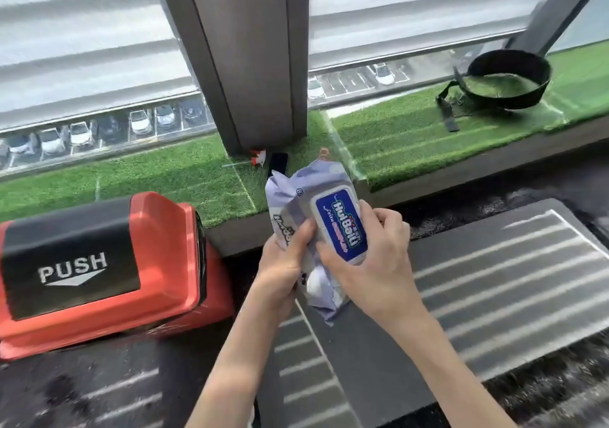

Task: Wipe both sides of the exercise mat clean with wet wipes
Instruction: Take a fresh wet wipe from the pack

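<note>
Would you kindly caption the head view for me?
The left hand and right hand grip the wet-wipes pack near the mat.

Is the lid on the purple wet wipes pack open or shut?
Shut. The white plastic lid with blue label lies flat on the purple wet wipes pack, no wipe showing; the right hand grips it.

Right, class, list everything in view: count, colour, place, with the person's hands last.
wet wipes pack: one, lilac with blue label, held before the ledge
exercise mat: one, grey, on the floor, lower right
bin: one, red with black PUSH flap, left
artificial turf: one strip, green, along the window ledge
strap: one, black, looped on the turf, far right
flat dark object: one, black, on the turf by the pillar
pillar: one, dark grey, centre window
cars: several, mostly white, parked outside
left hand: one, grips the pack's left side
right hand: one, holds the pack's lid end
</note>
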`<move>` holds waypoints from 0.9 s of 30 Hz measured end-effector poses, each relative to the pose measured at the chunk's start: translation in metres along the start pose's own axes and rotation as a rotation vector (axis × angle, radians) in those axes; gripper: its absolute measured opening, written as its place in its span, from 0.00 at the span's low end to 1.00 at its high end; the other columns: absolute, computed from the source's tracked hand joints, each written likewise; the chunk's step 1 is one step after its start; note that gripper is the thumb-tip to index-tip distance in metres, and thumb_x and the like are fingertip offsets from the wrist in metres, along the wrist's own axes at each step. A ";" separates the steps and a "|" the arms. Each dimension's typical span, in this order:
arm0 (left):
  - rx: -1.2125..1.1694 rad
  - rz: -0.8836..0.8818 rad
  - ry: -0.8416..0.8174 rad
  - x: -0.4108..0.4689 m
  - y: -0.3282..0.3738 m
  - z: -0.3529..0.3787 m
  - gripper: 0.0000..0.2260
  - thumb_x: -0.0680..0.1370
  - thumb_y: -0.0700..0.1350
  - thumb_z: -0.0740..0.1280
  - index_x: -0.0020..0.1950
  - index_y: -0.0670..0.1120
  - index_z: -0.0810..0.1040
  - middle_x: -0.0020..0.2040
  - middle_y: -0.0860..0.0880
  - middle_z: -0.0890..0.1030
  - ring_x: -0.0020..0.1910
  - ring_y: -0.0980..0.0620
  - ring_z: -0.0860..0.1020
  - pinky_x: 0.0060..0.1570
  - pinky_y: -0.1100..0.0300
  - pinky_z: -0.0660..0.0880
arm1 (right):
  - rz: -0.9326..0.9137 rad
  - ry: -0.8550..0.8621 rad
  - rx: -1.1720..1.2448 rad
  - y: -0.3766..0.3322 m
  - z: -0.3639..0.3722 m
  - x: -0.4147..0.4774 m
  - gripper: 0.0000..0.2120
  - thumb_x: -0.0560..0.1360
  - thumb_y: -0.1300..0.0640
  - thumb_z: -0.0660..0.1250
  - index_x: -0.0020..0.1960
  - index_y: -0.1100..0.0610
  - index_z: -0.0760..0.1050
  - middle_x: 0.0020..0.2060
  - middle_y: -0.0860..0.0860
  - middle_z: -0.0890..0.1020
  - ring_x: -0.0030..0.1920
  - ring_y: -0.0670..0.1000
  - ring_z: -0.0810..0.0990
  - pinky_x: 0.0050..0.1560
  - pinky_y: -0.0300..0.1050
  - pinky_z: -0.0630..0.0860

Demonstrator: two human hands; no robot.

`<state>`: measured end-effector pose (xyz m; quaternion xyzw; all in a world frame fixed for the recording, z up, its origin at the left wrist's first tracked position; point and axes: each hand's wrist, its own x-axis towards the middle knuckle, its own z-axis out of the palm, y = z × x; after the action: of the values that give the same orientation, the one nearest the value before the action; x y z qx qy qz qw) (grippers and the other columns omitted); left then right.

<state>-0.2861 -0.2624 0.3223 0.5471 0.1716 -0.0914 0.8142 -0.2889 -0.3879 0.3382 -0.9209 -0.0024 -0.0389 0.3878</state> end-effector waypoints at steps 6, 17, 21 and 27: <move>0.038 0.111 -0.080 -0.115 0.046 0.056 0.18 0.73 0.48 0.68 0.59 0.40 0.80 0.54 0.39 0.84 0.51 0.42 0.84 0.46 0.54 0.81 | -0.152 -0.025 0.062 -0.048 -0.128 -0.066 0.15 0.66 0.43 0.73 0.49 0.47 0.75 0.42 0.46 0.71 0.40 0.41 0.74 0.43 0.29 0.71; 0.241 0.159 -0.154 -0.200 0.067 0.055 0.19 0.70 0.47 0.71 0.54 0.35 0.78 0.46 0.40 0.85 0.40 0.48 0.83 0.37 0.61 0.78 | -0.011 0.029 0.178 -0.076 -0.155 -0.154 0.06 0.67 0.45 0.69 0.42 0.45 0.76 0.40 0.47 0.75 0.41 0.40 0.75 0.43 0.29 0.70; 0.228 0.155 -0.070 -0.200 0.078 0.040 0.21 0.69 0.52 0.76 0.52 0.38 0.81 0.47 0.38 0.85 0.44 0.45 0.81 0.46 0.54 0.76 | 0.053 0.029 0.506 -0.083 -0.168 -0.146 0.15 0.69 0.46 0.63 0.32 0.57 0.73 0.27 0.47 0.73 0.29 0.50 0.69 0.32 0.46 0.67; 0.129 0.078 -0.126 -0.201 0.093 0.019 0.19 0.73 0.53 0.71 0.58 0.42 0.81 0.54 0.42 0.85 0.56 0.42 0.82 0.61 0.44 0.75 | -0.045 0.214 0.336 -0.087 -0.172 -0.128 0.13 0.71 0.54 0.74 0.55 0.52 0.79 0.44 0.48 0.80 0.40 0.45 0.76 0.41 0.35 0.71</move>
<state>-0.4373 -0.2521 0.4848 0.5978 0.0926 -0.1045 0.7894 -0.4318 -0.4468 0.5105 -0.8335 0.0119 -0.1444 0.5331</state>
